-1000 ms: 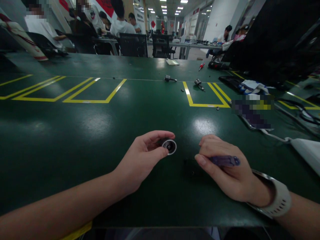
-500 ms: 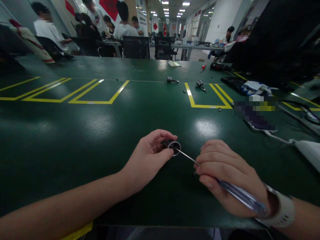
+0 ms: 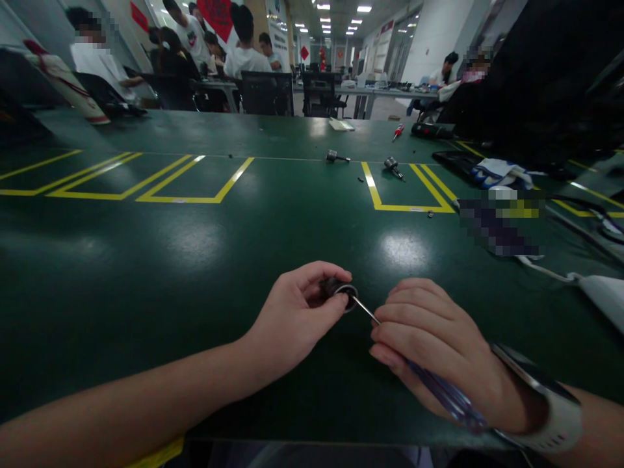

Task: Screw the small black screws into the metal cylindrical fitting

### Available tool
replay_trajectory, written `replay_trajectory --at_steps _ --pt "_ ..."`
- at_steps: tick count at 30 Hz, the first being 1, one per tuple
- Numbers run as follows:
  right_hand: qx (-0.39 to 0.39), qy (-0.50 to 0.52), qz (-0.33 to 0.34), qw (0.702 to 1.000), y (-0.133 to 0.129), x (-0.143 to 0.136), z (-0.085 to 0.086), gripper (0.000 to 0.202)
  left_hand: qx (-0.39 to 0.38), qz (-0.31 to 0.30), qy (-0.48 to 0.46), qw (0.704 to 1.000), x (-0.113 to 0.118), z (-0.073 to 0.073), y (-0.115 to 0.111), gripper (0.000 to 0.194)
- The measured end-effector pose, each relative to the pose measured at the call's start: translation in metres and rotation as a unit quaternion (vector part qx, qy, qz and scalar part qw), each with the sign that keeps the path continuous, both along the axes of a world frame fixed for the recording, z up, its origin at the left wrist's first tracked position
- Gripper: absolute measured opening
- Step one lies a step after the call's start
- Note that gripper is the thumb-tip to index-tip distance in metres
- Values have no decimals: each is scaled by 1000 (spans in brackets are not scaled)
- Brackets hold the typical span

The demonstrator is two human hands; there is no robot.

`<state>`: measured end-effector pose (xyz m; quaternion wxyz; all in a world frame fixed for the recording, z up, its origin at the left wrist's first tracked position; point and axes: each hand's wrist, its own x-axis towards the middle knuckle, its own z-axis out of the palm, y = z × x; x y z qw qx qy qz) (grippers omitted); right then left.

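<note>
Between the thumb and fingers of my left hand [image 3: 297, 315] is a small dark cylindrical part with a shiny metal rim [image 3: 354, 304], its open end facing right. My right hand [image 3: 433, 344] is closed around a screwdriver [image 3: 446, 393] with a clear bluish handle. Its thin metal shaft runs up and left, and the tip goes into the open end of the cylindrical part, where my left thumb hides some of it. Both hands are just above the green table [image 3: 195, 292].
Two metal parts with stems [image 3: 332, 156] [image 3: 392, 168] lie farther back near yellow tape [image 3: 414, 208]. A red screwdriver [image 3: 398, 132] is beyond them. At right are a phone [image 3: 502, 227], a white cable [image 3: 548, 268] and gloves [image 3: 502, 173]. People sit at far tables.
My left hand and the cylindrical part have shifted slightly right and down. My right hand has come closer to the part, has turned, and less of the screwdriver's shaft shows.
</note>
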<state>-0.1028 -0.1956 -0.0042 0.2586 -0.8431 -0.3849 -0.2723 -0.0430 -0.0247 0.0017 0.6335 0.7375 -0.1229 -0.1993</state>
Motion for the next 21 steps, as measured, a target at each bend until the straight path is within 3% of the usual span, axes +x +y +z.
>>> replay_trajectory --at_steps 21 --pt "-3 -18 4 1000 2 -3 4 9 -6 10 -9 1000 2 -4 1 18"
